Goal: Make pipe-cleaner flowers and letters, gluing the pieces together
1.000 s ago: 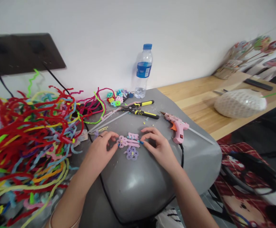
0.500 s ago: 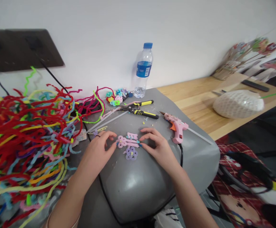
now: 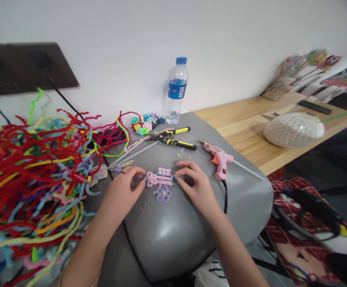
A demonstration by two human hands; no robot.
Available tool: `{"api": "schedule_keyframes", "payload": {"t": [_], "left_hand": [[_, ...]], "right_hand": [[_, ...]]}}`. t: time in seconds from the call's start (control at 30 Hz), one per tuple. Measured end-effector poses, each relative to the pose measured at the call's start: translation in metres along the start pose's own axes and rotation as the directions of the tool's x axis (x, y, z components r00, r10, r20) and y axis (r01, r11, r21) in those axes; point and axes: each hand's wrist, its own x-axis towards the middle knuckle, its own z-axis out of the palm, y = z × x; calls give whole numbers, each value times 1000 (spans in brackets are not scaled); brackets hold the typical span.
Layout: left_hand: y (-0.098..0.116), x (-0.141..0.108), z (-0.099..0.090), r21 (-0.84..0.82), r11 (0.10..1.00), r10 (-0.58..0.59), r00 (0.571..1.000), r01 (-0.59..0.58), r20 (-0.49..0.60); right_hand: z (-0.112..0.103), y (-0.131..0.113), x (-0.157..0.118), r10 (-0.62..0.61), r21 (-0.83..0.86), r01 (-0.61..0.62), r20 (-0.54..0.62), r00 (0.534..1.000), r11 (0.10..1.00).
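Observation:
A pink pipe-cleaner flower (image 3: pixel 151 179) with two straight stems lies on the grey tabletop between my hands. My left hand (image 3: pixel 125 187) has its thumb and index finger at the petals on the left side. At the opposite end, my right hand (image 3: pixel 194 183) pinches the stem tips between thumb and fingers. A purple pipe-cleaner flower (image 3: pixel 164 193) sits just below the stems, close against them. Right above them is a short zigzag-bent pink pipe cleaner (image 3: pixel 164 172). My fingertips partly hide both ends of the pink flower.
A tangled heap of pipe cleaners (image 3: pixel 42 167) fills the left. Behind my hands are yellow-black pliers (image 3: pixel 178 143), finished small flowers (image 3: pixel 145 124) and a water bottle (image 3: pixel 177 89). A pink glue gun (image 3: pixel 221 161) with its cord lies right. A wrapped white bundle (image 3: pixel 293 129) rests on the wooden shelf.
The whole view has shifted slightly. Both hands and the pink flower keep the same arrangement, with hardly any movement among them.

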Motion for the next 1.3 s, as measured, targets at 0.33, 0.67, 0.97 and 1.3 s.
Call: {"api": "schedule_keyframes", "payload": {"t": [0.33, 0.67, 0.97, 1.3], "left_hand": [[2, -1, 0, 16, 1000, 21, 1000, -20, -14], [2, 0, -2, -2, 1000, 10, 1000, -10, 5], [1, -2, -2, 22, 1000, -3, 1000, 3, 15], [-9, 2, -15, -52, 998, -45, 997, 42, -67]], "right_hand": [[-10, 4, -3, 55, -198, -87, -165, 985, 976], [-74, -1, 1, 350, -218, -501, -489, 799, 838], [-101, 36, 0, 623, -384, -671, -261, 738, 634], [-105, 28, -30, 535, 95, -536, -329, 779, 839]]}}
